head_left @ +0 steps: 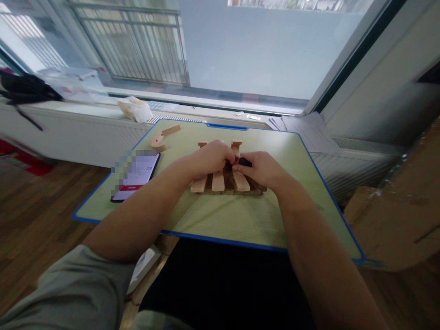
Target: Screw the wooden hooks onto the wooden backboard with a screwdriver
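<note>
Handle (245, 162), black, pinched in my right hand (264, 168); left hand (213, 158) beside, can't tell its grip, perhaps steadying; wooden slats (217, 182) beneath both, surface (220, 220) likely giving support.

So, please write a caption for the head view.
Right hand holding a black handle over wooden slats, left hand close beside.

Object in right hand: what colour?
Black, as far as the object shows in the right hand; best seen in the head view.
</note>
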A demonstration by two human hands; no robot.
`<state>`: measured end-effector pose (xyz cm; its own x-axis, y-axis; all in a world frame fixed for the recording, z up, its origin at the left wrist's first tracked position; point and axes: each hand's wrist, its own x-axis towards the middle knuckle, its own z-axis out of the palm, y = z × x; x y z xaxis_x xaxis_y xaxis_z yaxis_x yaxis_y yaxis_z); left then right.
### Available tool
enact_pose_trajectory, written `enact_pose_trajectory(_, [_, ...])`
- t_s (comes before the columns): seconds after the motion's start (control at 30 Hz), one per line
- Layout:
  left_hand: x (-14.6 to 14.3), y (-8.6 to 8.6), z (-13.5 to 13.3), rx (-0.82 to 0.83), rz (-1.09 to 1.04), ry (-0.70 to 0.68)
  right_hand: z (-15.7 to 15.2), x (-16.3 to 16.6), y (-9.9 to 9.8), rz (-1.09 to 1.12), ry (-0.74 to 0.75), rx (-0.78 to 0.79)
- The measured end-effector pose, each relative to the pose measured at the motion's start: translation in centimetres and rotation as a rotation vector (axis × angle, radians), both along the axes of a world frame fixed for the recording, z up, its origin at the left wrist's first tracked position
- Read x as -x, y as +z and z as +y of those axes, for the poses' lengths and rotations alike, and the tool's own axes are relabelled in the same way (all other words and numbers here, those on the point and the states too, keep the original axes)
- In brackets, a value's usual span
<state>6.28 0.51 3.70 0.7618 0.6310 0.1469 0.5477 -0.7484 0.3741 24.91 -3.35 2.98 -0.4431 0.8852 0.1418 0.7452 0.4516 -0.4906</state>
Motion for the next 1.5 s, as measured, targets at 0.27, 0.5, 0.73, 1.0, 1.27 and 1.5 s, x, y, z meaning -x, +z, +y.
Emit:
enact_pose_trajectory(0.27, [-0.5,1.3,-1.7,-0.067,-0.163,0.145,0.1,-0.1,-0.3,0.008,-0.016,-0.021])
enact_pose_trajectory(0.5, [-0.5,1.1,-1.7,0.065,-0.158,0.056,0.1,-0.7,0.0,0.018,-0.048,-0.002])
enact_pose_trajectory(0.73, [-0.1,-0.1,-0.2,0.097,-0.109,-0.046,-0.2,-0.9,0.0,0.099,-0.027,-0.024])
enact_pose_trajectory(1.0, [-0.6,-0.6,-0.5,0.139,-0.177,-0.001,-0.5,-0.7,0.9,0.941,-0.115,-0.086])
enact_pose_trajectory(1.27, [-0.7,-0.3,-0.6,0.155,-0.167,0.013,-0.1,0.3,0.3,1.113,-0.078,-0.027])
enact_pose_trajectory(1.5, [-0.7,-0.3,-0.6,0.08,-0.112,0.034,0.2,1.5,-0.6,1.183,-0.081,-0.042])
